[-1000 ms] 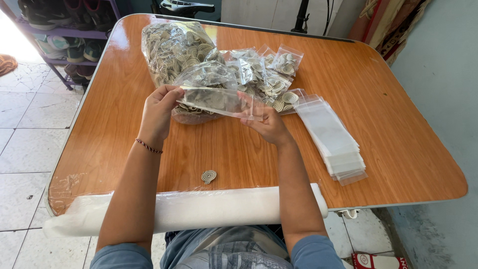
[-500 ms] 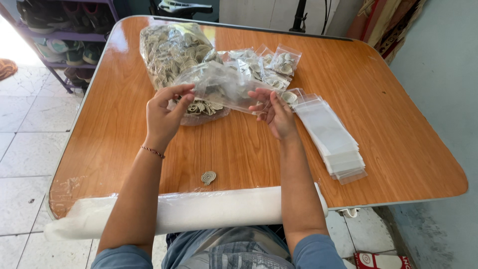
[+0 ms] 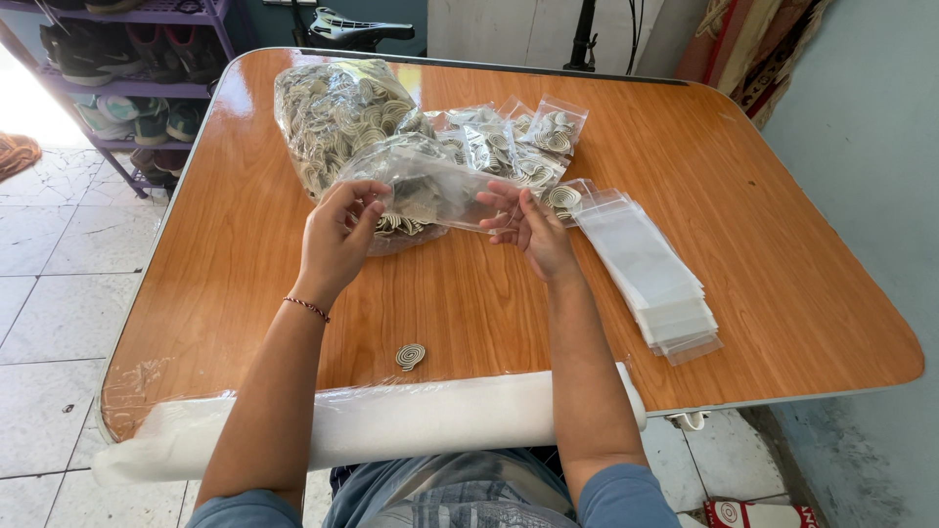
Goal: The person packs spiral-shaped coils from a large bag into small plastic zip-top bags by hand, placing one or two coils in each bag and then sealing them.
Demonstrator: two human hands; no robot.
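As I look down over the wooden table [image 3: 743,244], my left hand [image 3: 337,240] and right hand [image 3: 533,230] hold a small clear plastic bag [image 3: 430,186] between them, raised just above the tabletop. The bag's long axis runs roughly left to right, tilted slightly down toward the right. My left fingers pinch its left end; my right fingertips [image 3: 499,200] pinch its right end; both grips are narrow and closed on the film. Which end is the bag's mouth I cannot tell.

Behind the held bag lies a large clear sack of spiral pieces [image 3: 337,117], and beside it a cluster of filled small packets [image 3: 509,137]. To my right, a stack of empty clear bags [image 3: 650,269] lies flat, its long axis running away from me and angled to the left at the far end. One loose spiral piece [image 3: 411,356] rests on the wood near the table's front edge, just beyond a white roll [image 3: 391,420] that lies along that edge. A red thread bracelet [image 3: 307,307] circles my left wrist.
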